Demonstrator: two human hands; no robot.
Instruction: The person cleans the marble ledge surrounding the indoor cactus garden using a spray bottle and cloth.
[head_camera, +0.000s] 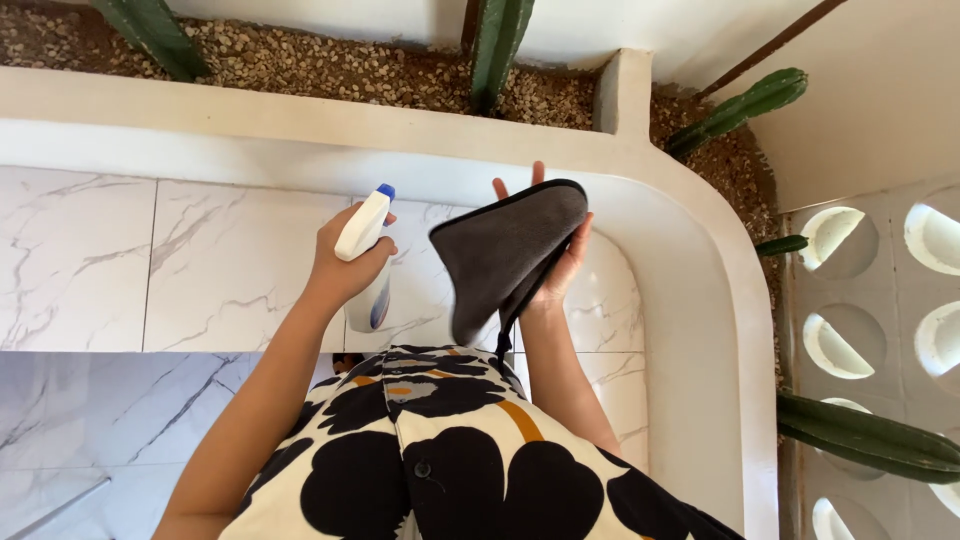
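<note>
Closest to my camera: a patterned shirt (440, 450) in cream, black & orange, filling the bottom centre. Both bare arms reach fwd over a white marble-look tiled ledge (150, 260).

Left hand (345, 265) is wrapped round a white spray bottle (365, 260) w/ a blue nozzle tip — nozzle points up and right, toward the cloth. Right hand (555, 250) is spread open, palm up, w/ a dark grey cloth (505, 255) draped over it; one corner hangs loose below the wrist. Bottle and cloth are near each other, not touching.

Risks, as I judge them: the cloth only rests on the open palm, so a tilt could drop it; spray could miss it and wet the tiles.

Behind the ledge — a gravel bed (330, 70) w/ cactus stems (498, 40).
</note>
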